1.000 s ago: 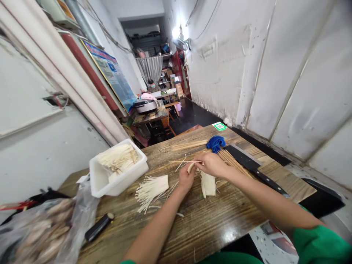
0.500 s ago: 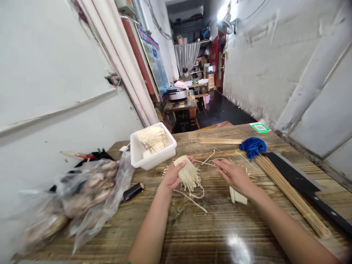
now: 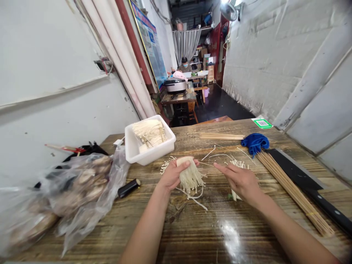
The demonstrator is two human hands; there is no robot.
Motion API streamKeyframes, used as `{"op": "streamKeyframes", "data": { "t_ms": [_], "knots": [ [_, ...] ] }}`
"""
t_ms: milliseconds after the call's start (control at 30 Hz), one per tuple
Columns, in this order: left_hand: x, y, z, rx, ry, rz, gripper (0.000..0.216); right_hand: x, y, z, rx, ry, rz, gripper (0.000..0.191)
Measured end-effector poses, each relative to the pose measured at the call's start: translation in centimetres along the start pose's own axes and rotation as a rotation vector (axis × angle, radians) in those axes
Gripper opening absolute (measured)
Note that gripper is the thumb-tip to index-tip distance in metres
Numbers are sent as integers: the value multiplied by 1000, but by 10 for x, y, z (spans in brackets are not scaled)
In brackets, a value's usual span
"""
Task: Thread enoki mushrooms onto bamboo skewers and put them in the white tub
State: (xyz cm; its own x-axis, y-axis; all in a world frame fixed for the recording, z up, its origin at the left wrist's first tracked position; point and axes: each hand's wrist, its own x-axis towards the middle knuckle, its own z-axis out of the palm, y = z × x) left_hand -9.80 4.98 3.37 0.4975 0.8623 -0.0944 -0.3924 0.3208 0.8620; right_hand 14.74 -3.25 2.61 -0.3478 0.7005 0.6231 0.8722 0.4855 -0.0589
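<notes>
While in left grip (image 3: pixel 171 175), mushrooms (image 3: pixel 191 176) caps-down.

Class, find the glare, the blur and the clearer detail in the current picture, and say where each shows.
Head view: pale glare on the wooden table near the bottom, right of centre; head view: the plastic bagging at lower left looks blurred, worst towards the edge; head view: the enoki bundle in the left hand is comparatively crisp.

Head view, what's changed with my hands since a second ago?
Your right hand has moved rightward, apart from your left hand, a thin skewer between them. The held enoki bunch now shows its broad side. White box, blue cloth and knife stayed put.
</notes>
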Motion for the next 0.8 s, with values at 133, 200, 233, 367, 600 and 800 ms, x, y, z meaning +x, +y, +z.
{"op": "streamKeyframes", "data": {
  "t_ms": [133,200,233,367,600,800],
  "knots": [
    [-2,2,-5,4,-66,2,25,-1,-6,-5,-94,37,-37,45],
    [-3,2,-6,18,-92,-17,24,-2,-9,-6,-107,50,-48,46],
    [-4,3,-6,21,-100,-26,24,-2,-10,-7,-106,54,-53,45],
    [-5,3,-5,11,-93,-33,24,-1,-14,-10,-115,70,-66,43],
    [-5,6,-2,17,-61,-33,25,-3,-15,-10,-136,28,-46,49],
    [-6,6,-2,26,-49,-34,27,-4,-14,-9,-133,39,-60,48]
  ]
}}
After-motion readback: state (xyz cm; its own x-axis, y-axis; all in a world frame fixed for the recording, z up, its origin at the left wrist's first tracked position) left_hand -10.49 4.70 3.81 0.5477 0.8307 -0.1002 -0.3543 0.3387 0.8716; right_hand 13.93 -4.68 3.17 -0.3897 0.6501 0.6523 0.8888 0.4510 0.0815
